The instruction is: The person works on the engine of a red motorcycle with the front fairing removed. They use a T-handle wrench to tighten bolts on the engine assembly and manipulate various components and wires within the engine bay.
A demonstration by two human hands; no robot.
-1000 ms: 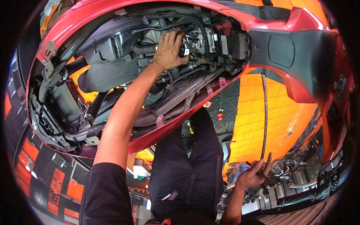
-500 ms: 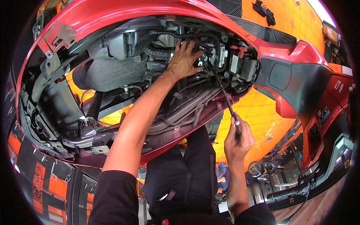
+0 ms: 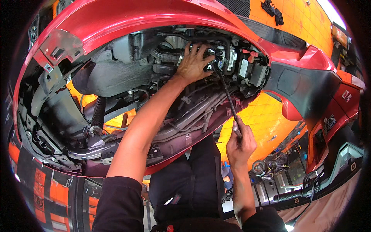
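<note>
A red scooter body (image 3: 127, 19) lies before me with its inner bay exposed. Deep in this bay, my left hand (image 3: 192, 65) rests on the engine parts with its fingers spread, and its fingertips are partly hidden among them. My right hand (image 3: 242, 145) is closed round the near end of a long, thin, dark rod-shaped tool (image 3: 228, 94). The tool slants up and away over the bay's near edge, and its far end reaches the metal fittings beside my left thumb. What that end touches is too small to tell.
A battery (image 3: 258, 74) with a red terminal cover sits right of my left hand. Hoses and a frame tube (image 3: 185, 116) run along the near side. The scooter's handlebar (image 3: 290, 196) is at lower right. Black gloves (image 3: 272, 11) lie on the orange tiled floor.
My right hand has shifted slightly left and the tool has swung with it to a steeper slant. My left hand stays in the bay, slightly lower and further right in view.
</note>
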